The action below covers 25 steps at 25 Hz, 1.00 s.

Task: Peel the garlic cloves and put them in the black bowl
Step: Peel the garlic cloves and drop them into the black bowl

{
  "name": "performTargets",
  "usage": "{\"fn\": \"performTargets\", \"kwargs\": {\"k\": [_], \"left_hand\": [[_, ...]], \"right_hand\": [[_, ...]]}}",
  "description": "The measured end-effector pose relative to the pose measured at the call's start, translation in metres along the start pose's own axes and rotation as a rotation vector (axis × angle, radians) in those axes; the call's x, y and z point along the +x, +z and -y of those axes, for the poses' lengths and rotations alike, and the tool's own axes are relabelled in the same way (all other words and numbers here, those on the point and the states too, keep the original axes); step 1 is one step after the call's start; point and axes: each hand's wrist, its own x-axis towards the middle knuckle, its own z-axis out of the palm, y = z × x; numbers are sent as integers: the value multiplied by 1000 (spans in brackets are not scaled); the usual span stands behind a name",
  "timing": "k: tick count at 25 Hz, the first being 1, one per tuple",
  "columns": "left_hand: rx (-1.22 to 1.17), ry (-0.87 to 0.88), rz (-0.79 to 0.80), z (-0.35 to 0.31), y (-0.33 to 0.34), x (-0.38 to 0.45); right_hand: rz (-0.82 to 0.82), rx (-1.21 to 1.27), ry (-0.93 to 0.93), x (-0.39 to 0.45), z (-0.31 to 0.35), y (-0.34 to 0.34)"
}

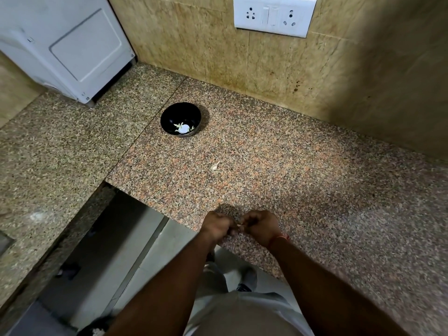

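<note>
A black bowl (180,118) stands on the speckled granite counter (278,166), far from my hands, with pale garlic pieces at its bottom. One unpeeled garlic clove (215,166) lies loose on the counter between the bowl and my hands. My left hand (217,226) and my right hand (261,225) meet at the counter's front edge, fingers curled, pinching a small pale garlic clove (240,225) between them. Most of that clove is hidden by my fingers.
A white appliance (65,44) stands at the back left against the tiled wall. A white socket and switch plate (274,14) is on the wall. The counter has a cut-out corner at the left, with the floor (135,251) below.
</note>
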Motion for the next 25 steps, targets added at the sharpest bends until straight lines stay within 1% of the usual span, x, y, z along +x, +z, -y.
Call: {"fn": "performTargets", "kwargs": {"k": [3,7,10,13,17,20,25], "left_hand": [[92,87,5,-1,-1,-4],[421,374,8,-6,0,-9],[547,457,11,-11,-1,-12],[544,519,34,-14,0,-15],[485,555,61,-18,-1,-19],[508,570,59,-20,-2,-19],[582,606,26,-21,1,-27]], "right_hand": [[24,48,6,-6,0,-2],[62,81,24,-9,9,-18],[85,144,48,-10,18,-31],[94,158,36,-11,24,-35],[126,236,84,-11,25,-38],[139,304,132,-9,25,-38],[126,323,163,-8,27,-35]]}}
